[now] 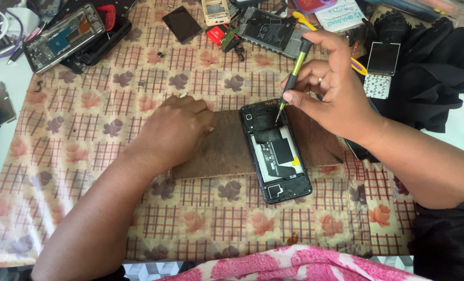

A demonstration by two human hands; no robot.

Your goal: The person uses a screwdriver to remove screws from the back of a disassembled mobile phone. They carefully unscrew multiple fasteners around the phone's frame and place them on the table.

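Black and opened at the back, the phone lies on a brown board; likely light, rigid, fragile inside, best held by its edges. Right hand fingers pinch a screwdriver at its top; left hand, curled shut, presses the board beside it.

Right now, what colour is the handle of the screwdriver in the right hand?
Yellow-green with a black cap and grip: the screwdriver in the right hand, clear in the head view.
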